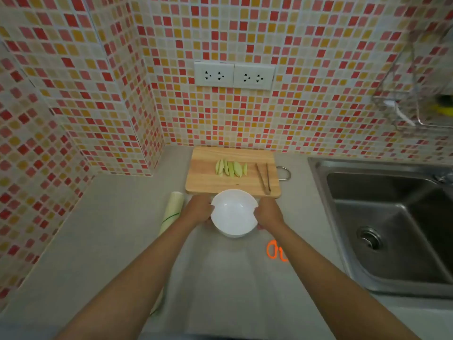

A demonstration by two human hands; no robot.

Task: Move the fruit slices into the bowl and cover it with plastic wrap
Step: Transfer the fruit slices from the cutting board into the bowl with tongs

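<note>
While both hands cradle the white bowl [234, 212], the left hand [198, 209] on one side of the rim and the right hand [269, 212] on the other with fingers wrapped around it, the bowl sits empty just in front of the cutting board [203, 177]. Fruit slices [231, 168] lie in a row on the board, tongs [264, 177] beside them. Setting the bowl flat on the tabletop [110, 241], touching the board's near edge, should shorten each transfer. Plastic wrap [172, 212] waits at the left, orange scissors [275, 251] at the right.
</note>
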